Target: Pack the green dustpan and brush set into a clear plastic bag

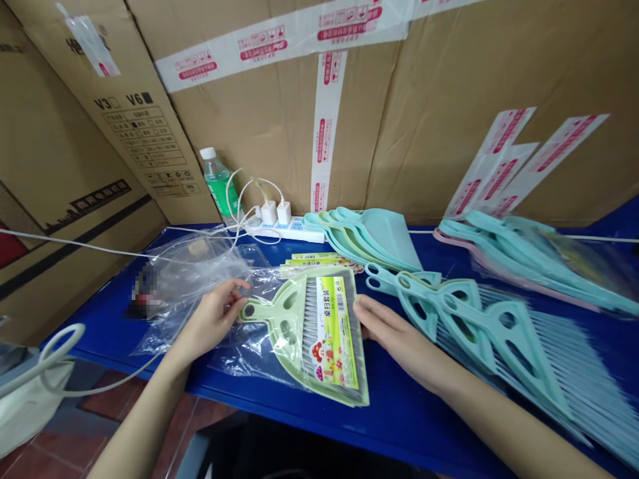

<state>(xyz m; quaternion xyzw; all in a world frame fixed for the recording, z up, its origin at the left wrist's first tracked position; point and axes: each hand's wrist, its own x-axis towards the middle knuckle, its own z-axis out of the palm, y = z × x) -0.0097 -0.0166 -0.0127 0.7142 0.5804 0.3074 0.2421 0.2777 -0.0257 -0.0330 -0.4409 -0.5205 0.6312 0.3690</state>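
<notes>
Green dustpan set, a small brush with grey bristles nested in a pan under a printed card label, is laid flat near the front edge of the blue table, half on a clear plastic bag. Its handle is pinched by the fingers of the left hand, so the set is kept from sliding. The right hand is laid open against the right edge of the pan, fingers flat and nothing grasped, which squares brush and pan together. More clear bags are heaped to the left. Spare teal brushes are fanned out to the right and teal dustpans stacked behind, within easy reach. A power strip and a water bottle are kept back by the cardboard boxes.
</notes>
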